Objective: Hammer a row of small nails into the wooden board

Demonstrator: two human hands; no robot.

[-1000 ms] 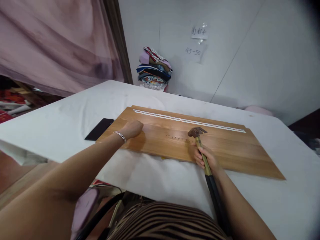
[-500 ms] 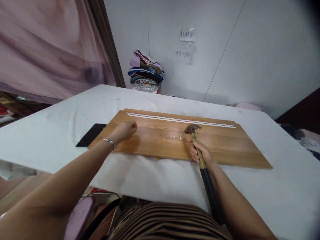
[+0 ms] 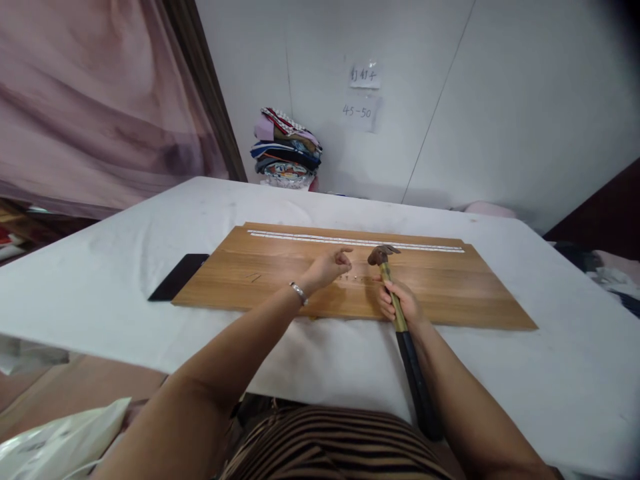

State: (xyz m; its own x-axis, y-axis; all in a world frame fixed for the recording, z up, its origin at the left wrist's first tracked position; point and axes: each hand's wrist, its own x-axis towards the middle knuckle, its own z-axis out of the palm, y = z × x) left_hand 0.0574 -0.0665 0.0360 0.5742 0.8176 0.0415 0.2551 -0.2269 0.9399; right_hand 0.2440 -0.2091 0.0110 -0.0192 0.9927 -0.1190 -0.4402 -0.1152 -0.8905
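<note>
Yellowish handle (image 3: 398,311) wrapped by the right hand's (image 3: 406,304) closed grip, the hammer (image 3: 407,350) reaches over the board (image 3: 465,287); probably stiff and head-heavy, steadier held at its black end (image 3: 421,400). The left hand (image 3: 327,268) curls loosely beside small nails (image 3: 355,277), contents unclear.

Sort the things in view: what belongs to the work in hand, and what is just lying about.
Belongs to the work:
- hammer, in the right hand
- wooden board, beneath both hands
- row of what look like small nails, beside the left hand
- thin loose pieces, probably nails

Apparently just lying about:
- flat black object, by the board's left end
- stack of folded cloth, near the wall
</note>
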